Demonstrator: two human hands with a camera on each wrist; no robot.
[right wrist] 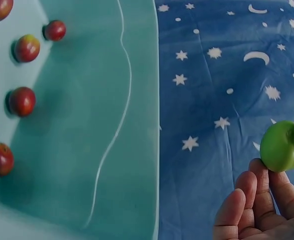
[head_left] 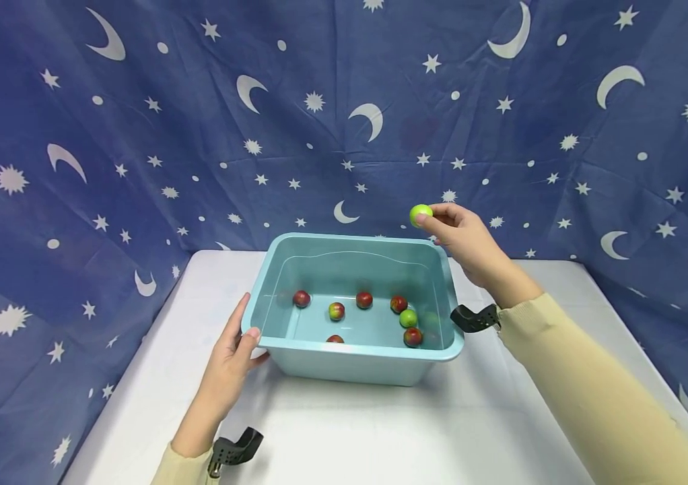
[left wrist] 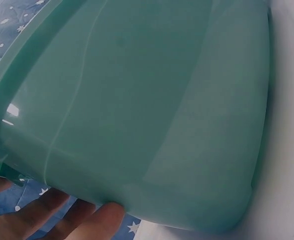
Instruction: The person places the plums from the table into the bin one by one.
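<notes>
A light-blue plastic tub stands on the table with several red plums and one green plum scattered over its floor. My left hand grips the tub's front left corner, thumb on the rim and fingers along the outside. In the left wrist view the fingertips lie against the tub wall. My right hand is raised above the tub's back right corner. It pinches another green plum between thumb and fingertips, outside the tub wall in the right wrist view.
The table has a white cover. Behind it and at both sides hangs a dark blue cloth with white moons and stars. Each wrist wears a black strap mount.
</notes>
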